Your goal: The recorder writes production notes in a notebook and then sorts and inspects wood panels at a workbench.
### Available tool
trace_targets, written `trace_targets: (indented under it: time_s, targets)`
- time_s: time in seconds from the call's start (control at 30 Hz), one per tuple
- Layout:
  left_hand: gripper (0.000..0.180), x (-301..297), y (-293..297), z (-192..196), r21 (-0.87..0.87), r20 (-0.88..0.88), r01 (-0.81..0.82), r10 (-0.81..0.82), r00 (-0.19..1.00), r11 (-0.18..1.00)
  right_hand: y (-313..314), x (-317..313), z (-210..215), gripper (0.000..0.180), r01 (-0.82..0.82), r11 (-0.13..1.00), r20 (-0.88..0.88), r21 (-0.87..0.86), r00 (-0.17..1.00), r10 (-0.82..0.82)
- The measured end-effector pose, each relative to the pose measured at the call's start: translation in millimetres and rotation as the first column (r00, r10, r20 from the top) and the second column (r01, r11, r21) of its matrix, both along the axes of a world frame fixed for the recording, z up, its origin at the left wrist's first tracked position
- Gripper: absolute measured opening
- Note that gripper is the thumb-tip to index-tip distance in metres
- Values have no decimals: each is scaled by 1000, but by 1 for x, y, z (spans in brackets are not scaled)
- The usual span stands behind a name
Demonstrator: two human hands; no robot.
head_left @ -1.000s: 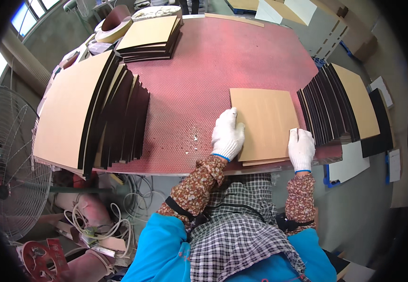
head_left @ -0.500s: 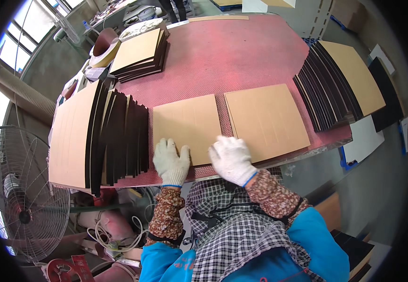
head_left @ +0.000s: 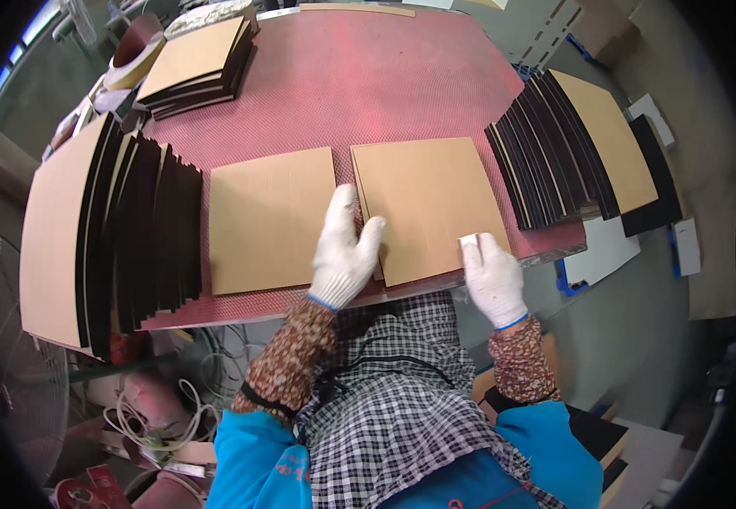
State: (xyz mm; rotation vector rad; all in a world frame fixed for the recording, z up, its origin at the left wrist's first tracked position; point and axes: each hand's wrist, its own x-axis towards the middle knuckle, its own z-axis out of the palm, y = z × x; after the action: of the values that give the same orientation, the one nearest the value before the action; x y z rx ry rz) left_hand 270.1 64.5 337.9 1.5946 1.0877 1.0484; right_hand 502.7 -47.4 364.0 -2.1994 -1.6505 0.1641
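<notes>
While both gloved hands press it, the right tan sheet (head_left: 432, 204) lies flat.

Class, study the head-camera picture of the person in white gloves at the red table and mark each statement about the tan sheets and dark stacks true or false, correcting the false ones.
1. Two square tan cardboard sheets lie side by side on the red textured table. True: the left tan sheet and the right tan sheet.
2. The white-gloved left hand rests flat across the gap between the two sheets. True.
3. The white-gloved right hand is lifted high above the table. False: it sits at the right tan sheet's near right corner.
4. The fanned stack of dark sheets at the right is topped by a tan face. True.
5. The table's left side is bare. False: a fanned row of dark sheets stands there.
</notes>
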Motion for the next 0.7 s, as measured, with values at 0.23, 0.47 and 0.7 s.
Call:
trace_targets:
  time_s: [0.23, 0.47, 0.7]
  targets:
    - [74, 51, 5, -55, 193, -251, -196, 242, 937, 961, 1, 32, -2, 29, -30, 993, 131, -115, 990, 45]
    - [71, 47, 7, -57, 255, -298, -145, 221, 929, 956, 3, 32, -1, 28, -41, 989, 179, -141, 982, 66]
    - [67, 46, 5, -52, 280, -276, -168, 247, 929, 945, 44, 38, -12, 30, -111, 988, 208, -108, 969, 132]
